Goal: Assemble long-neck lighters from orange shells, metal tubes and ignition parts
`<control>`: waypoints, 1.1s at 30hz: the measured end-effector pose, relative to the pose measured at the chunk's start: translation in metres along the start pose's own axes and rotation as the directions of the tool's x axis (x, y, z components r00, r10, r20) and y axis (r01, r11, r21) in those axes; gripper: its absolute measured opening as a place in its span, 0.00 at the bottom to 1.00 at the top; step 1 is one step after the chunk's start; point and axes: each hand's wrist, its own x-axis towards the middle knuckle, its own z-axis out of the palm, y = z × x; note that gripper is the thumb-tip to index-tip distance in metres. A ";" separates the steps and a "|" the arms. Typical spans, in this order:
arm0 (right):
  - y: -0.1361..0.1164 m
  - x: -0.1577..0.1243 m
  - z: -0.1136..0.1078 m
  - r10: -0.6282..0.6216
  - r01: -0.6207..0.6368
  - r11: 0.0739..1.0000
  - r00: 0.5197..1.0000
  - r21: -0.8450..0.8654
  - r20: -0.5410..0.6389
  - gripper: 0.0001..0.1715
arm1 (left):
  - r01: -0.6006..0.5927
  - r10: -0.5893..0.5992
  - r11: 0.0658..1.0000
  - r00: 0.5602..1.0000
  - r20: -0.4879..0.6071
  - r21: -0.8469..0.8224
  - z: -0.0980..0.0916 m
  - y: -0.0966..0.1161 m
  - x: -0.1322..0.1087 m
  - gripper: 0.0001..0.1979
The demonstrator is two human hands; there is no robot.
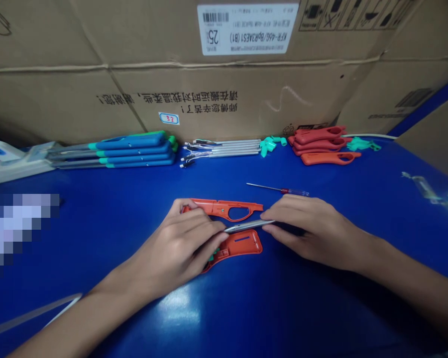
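Observation:
Between my two hands a thin silver metal tube is held crosswise above the blue table. My left hand pinches its left end, and my right hand grips the right end between thumb and fingers. Just behind the tube lies an orange lighter shell half with an oval opening, partly covered by my left fingers. In front of the tube, a second orange shell half lies with its hollow side up. A small green part sits in it, mostly hidden by my left hand.
A screwdriver lies behind my right hand. Along the cardboard box are blue lighters, silver tubes with wires, green pieces, red-orange shells and more green parts. Clear bags lie at right.

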 end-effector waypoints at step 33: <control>0.001 -0.002 -0.004 0.034 -0.034 0.999 0.998 -0.009 0.044 0.07 | -0.110 0.111 0.991 0.994 -0.016 0.079 0.001 0.000 0.001 0.07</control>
